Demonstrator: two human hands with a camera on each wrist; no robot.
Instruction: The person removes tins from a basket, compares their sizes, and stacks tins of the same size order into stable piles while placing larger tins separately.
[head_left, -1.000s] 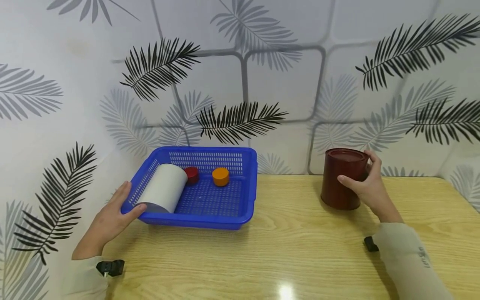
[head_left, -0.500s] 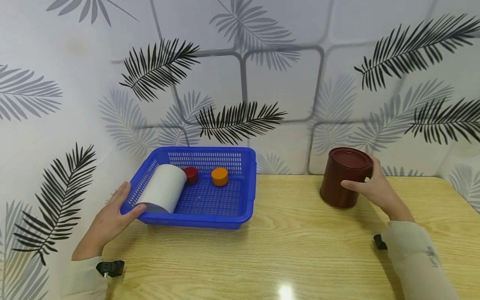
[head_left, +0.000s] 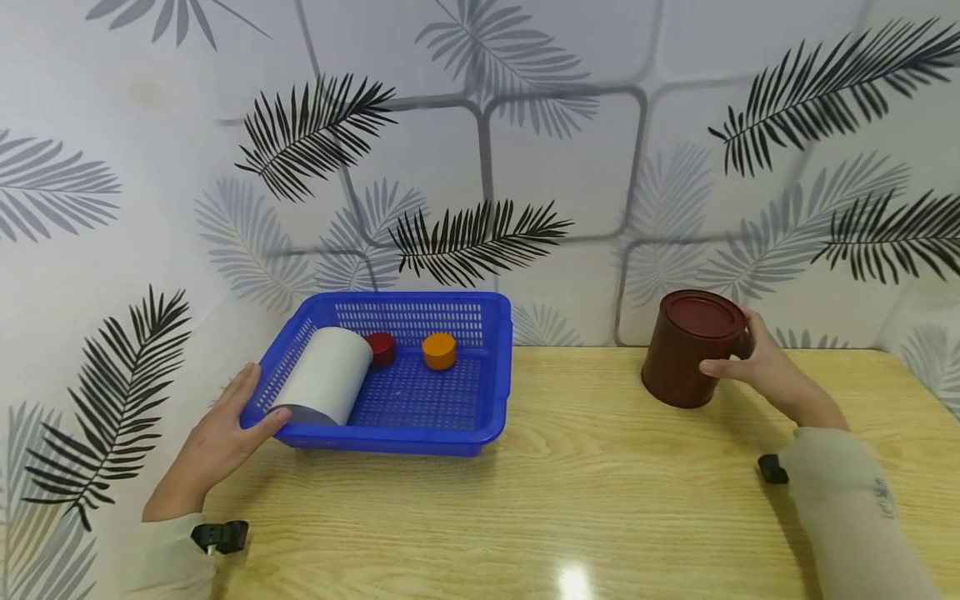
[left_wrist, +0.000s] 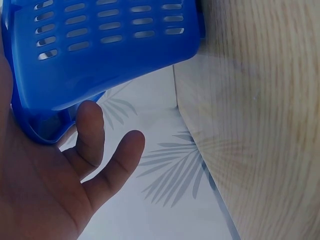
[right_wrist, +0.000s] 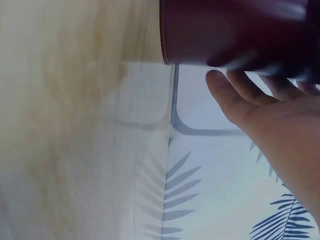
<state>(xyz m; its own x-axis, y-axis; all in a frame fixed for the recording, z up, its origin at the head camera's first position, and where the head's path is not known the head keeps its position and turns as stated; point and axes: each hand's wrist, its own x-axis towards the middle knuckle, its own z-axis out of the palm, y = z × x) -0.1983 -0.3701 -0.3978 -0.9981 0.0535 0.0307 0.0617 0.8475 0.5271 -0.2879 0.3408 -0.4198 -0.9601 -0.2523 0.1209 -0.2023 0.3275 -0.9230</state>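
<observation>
A blue plastic basket (head_left: 495,375) stands on the table at left centre. My left hand (head_left: 217,433) grips its near left corner, thumb over the front rim and fingers along the left side. In the left wrist view two fingers (left_wrist: 90,130) stand off below the slotted wall. Inside the basket lie a white cylinder (head_left: 326,375), a red round piece (head_left: 381,350) and an orange one (head_left: 439,352). Farther right, my right hand (head_left: 772,375) holds a dark red lidded can (head_left: 678,362), thumb on its near side, other fingers behind. The can leans slightly right.
The light wood table (head_left: 570,483) runs back to a wall (head_left: 562,167) printed with grey and black leaves. The can is close to that wall. A second wall rises along the left side, near my left arm.
My right hand has shifted right around the can, and the can's top has tipped a little rightward with it. The left hand and the basket have stayed in place.
</observation>
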